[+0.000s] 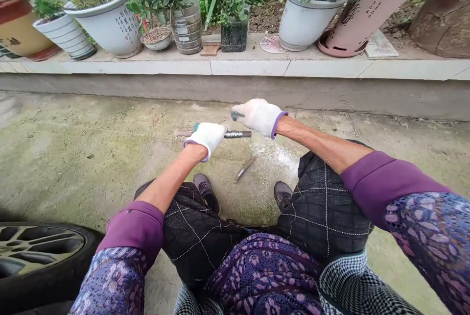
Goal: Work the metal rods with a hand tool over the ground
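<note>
Both my hands wear white knit gloves with purple cuffs. My left hand is closed round a grey threaded metal rod that sticks out level to its right and a little to its left. My right hand is closed just above the rod's right end, gripping a small teal-tipped tool that pokes out to the left. A second thin metal piece lies on the concrete ground between my two shoes, beside a patch of white dust.
I sit low, knees apart, over mossy concrete. A car tyre with an alloy rim sits at the lower left. A raised tiled ledge ahead carries several potted plants, among them a white pot and a black pot.
</note>
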Tool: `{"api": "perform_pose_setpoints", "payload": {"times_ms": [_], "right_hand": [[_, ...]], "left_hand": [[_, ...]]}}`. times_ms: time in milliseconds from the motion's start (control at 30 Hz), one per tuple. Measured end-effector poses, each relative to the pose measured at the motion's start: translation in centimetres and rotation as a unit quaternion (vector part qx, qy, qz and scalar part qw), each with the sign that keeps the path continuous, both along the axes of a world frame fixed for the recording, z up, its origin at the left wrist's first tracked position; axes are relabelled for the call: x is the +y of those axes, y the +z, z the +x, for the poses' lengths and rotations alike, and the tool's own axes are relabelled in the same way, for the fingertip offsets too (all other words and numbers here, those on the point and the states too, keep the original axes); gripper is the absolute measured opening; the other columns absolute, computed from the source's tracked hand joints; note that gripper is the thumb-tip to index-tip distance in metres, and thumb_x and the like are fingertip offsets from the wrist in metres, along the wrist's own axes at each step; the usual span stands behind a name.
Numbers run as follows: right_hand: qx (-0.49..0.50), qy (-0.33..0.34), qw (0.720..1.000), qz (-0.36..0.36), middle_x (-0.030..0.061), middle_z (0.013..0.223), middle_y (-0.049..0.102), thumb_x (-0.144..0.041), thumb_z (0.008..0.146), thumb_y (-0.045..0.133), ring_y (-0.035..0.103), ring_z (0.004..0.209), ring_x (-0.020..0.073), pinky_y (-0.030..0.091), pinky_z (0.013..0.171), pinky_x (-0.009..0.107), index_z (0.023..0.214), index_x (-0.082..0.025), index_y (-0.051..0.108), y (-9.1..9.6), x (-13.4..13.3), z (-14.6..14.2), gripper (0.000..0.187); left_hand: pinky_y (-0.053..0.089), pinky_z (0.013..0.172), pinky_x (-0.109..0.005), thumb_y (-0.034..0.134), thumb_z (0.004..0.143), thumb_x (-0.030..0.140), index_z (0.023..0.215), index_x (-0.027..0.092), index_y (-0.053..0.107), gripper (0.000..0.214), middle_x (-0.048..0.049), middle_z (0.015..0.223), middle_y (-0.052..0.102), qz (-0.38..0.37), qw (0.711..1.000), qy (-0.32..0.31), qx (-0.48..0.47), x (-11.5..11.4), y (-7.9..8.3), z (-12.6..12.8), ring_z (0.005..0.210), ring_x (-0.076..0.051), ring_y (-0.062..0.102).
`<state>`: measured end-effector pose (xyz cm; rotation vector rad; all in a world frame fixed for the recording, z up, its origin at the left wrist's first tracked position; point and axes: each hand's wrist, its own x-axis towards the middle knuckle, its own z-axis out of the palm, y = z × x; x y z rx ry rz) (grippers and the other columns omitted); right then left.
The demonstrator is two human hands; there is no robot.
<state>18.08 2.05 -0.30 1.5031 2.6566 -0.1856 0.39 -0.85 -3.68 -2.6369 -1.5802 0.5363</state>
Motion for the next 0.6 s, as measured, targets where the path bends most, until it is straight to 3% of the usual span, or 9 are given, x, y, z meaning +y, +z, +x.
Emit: {"api": "perform_pose_setpoints", "payload": {"times_ms": [167, 267, 433, 600], "right_hand": [[0.086, -0.070, 0.993, -0.046, 0.0060, 0.095, 0.072, -0.027, 0.089, 0.050, 0.062, 0.077, 0.0168, 0.037, 0.062, 0.027, 0.104, -0.020, 0.071, -1.1, 2.3, 3.2, 0.027], [0.108, -0.066, 0.989, -0.073, 0.0041, 0.092, 0.072, -0.022, 0.087, 0.051, 0.060, 0.073, 0.0147, 0.036, 0.060, 0.025, 0.100, -0.019, 0.071, -2.3, 2.4, 4.0, 0.024], [0.054, -0.012, 0.994, -0.093, 0.0069, 0.093, 0.074, -0.028, 0.091, 0.047, 0.063, 0.073, 0.0175, 0.035, 0.057, 0.027, 0.101, -0.019, 0.071, -3.7, -0.4, 2.8, 0.028], [0.047, 0.054, 0.994, -0.088, 0.0082, 0.101, 0.075, -0.030, 0.095, 0.041, 0.066, 0.082, 0.0200, 0.036, 0.062, 0.029, 0.110, -0.022, 0.069, -2.8, -4.2, 0.5, 0.033]], "left_hand": [[0.048, 0.081, -0.033, 0.049, 0.089, 0.016, 0.108, 0.013, 0.067, 0.025, -0.0146, 0.088, 0.072, -0.011, 0.997, 0.034, -0.061, -1.2, 1.3, 2.2, 0.089, -0.025, 0.070], [0.046, 0.077, -0.027, 0.051, 0.091, 0.022, 0.108, 0.015, 0.067, 0.024, -0.0115, 0.087, 0.072, -0.005, 0.994, 0.055, -0.096, -1.2, 1.9, 2.7, 0.085, -0.021, 0.068], [0.044, 0.068, -0.023, 0.053, 0.091, 0.026, 0.103, 0.015, 0.069, 0.023, -0.0063, 0.082, 0.071, 0.020, 0.964, 0.116, -0.240, 0.2, 2.4, 2.3, 0.080, -0.018, 0.064], [0.046, 0.070, -0.027, 0.049, 0.092, 0.025, 0.104, 0.014, 0.069, 0.026, -0.0120, 0.087, 0.072, 0.040, 0.978, 0.141, -0.150, 1.6, 1.4, 1.6, 0.082, -0.021, 0.067]]}}
